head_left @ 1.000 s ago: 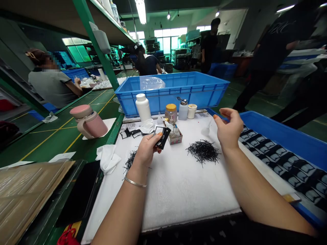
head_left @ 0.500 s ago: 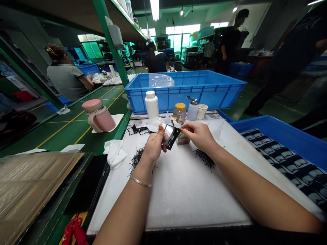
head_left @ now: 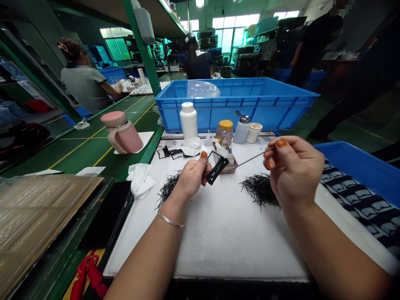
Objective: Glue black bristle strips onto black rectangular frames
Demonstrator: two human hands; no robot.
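Note:
My left hand [head_left: 194, 177] is closed on a black plastic frame [head_left: 216, 170], held tilted above the white work surface. Between thumb and fingers, my right hand [head_left: 295, 166] pinches a thin, dark rod or strip [head_left: 254, 158]. The rod slants down to the left, its far end near a small box [head_left: 230, 168] behind the frame; I cannot tell whether they touch. Loose piles of short black strips lie below the hands, one pile [head_left: 261, 189] by my right wrist and another [head_left: 168, 187] by my left. More black frames [head_left: 175, 154] rest farther back.
A large blue crate [head_left: 237, 110] stands behind a white bottle [head_left: 188, 121], a yellow-lidded jar [head_left: 225, 130] and a pump bottle [head_left: 242, 130]. Another blue crate [head_left: 359, 166] at right holds rows of parts. A pink mug [head_left: 123, 135] and white cloth [head_left: 139, 181] are at left. Several people are beyond.
My right hand has moved right and away from the frame, and the thin rod now shows in its pinch. My left hand still holds the frame. The view has shifted slightly.

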